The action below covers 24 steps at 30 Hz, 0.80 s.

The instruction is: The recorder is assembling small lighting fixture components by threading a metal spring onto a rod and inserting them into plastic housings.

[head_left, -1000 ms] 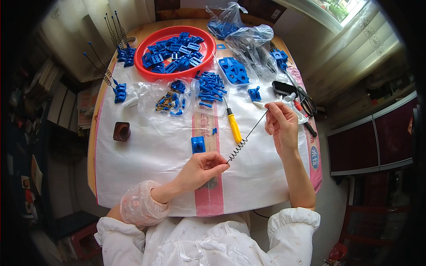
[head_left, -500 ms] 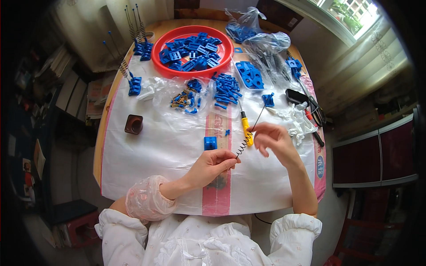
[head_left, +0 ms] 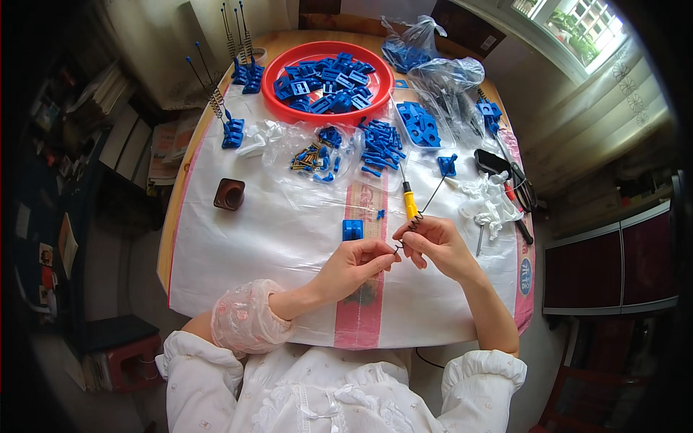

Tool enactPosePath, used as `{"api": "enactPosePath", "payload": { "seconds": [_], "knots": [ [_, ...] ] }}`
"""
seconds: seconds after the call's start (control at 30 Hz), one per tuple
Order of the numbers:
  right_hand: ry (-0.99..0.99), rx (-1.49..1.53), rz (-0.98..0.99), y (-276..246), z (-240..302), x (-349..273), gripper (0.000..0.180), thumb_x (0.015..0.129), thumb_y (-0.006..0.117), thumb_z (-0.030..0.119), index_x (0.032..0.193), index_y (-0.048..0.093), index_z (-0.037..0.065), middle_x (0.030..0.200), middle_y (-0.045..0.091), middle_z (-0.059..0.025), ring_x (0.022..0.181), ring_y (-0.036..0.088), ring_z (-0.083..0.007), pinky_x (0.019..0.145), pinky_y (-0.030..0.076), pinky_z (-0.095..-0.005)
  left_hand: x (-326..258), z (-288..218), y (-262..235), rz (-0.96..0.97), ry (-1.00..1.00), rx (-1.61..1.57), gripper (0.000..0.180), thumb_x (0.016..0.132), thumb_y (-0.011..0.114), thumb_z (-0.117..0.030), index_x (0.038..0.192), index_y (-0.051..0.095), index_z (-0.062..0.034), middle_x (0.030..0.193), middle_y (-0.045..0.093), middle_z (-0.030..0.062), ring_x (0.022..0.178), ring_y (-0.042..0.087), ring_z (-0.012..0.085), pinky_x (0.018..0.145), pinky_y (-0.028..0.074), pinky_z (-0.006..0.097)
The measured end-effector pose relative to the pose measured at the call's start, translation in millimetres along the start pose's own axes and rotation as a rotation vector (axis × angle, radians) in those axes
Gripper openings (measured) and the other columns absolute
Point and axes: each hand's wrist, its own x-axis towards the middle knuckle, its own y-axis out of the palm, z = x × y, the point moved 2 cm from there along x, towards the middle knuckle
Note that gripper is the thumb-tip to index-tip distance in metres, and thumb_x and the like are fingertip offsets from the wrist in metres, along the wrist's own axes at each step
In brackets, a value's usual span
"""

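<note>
A black wire spring (head_left: 416, 220) with a long straight end is held between my two hands. My left hand (head_left: 353, 265) pinches its lower end between thumb and fingertips. Close beside it, my right hand (head_left: 437, 246) has closed its fingers round the coils. The straight wire runs up and to the right, toward a small blue part (head_left: 447, 167) lying beyond. Just past my right hand is a yellow-handled screwdriver (head_left: 411, 204), partly hidden by it. A blue square block (head_left: 352, 230) and a tiny blue piece (head_left: 380, 214) lie on the white sheet ahead of my left hand.
At the back, a red round tray (head_left: 272, 99) holds blue plastic parts. Blue pegs (head_left: 380, 144) and a bag of brass screws (head_left: 310, 158) lie nearer. Upright spring assemblies (head_left: 232, 131) stand left. A brown block (head_left: 229, 194), scissors (head_left: 522, 189) and white gloves (head_left: 488, 202) lie about.
My right hand has moved down and left and closed on the spring's coils, nearer my left hand. The coils look drawn together. The whole view has shifted slightly.
</note>
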Motion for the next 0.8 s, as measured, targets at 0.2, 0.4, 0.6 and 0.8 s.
{"api": "enactPosePath", "payload": {
  "seconds": [0.2,0.4,0.6,0.8],
  "knots": [
    [-0.005,-0.058,-0.107,-8,13,-4,0.018,0.096,0.062,0.016,0.086,0.063,0.000,0.064,0.060,-0.0026,0.046,0.049,-0.0051,0.042,0.035,-0.0199,-1,4,3,-0.045,0.056,-0.032,0.021,0.101,0.055,-0.022,0.096,0.065,-0.0029,0.083,0.061,-0.0007,0.074,0.056,0.0037,0.064,0.045,0.019],
    [0.031,-0.081,-0.197,-20,16,-7,0.024,0.096,0.059,0.016,0.080,0.061,-0.002,0.059,0.058,-0.0052,0.040,0.044,-0.0053,0.038,0.030,-0.0196,-14,-11,-1,-0.161,0.270,0.042,0.027,0.102,0.051,-0.022,0.086,0.063,-0.0041,0.063,0.052,-0.0054,0.054,0.044,-0.0005,0.049,0.032,0.017],
    [-0.020,0.026,-0.228,-21,10,-2,0.027,0.098,0.058,0.019,0.081,0.061,-0.001,0.059,0.056,-0.0036,0.043,0.044,-0.0054,0.039,0.030,-0.0198,-15,-34,5,-0.288,0.368,0.006,0.026,0.092,0.060,0.003,0.114,0.048,-0.0020,0.069,0.051,-0.0030,0.054,0.044,0.0011,0.048,0.034,0.017],
    [-0.093,0.035,-0.262,-14,7,-2,0.024,0.096,0.061,0.019,0.088,0.065,-0.003,0.060,0.057,-0.0027,0.044,0.045,-0.0048,0.040,0.031,-0.0200,-25,-56,11,-0.237,0.425,0.032,0.025,0.089,0.061,0.004,0.112,0.053,-0.0015,0.100,0.054,0.0019,0.081,0.051,0.0048,0.074,0.043,0.019]
  ]
}}
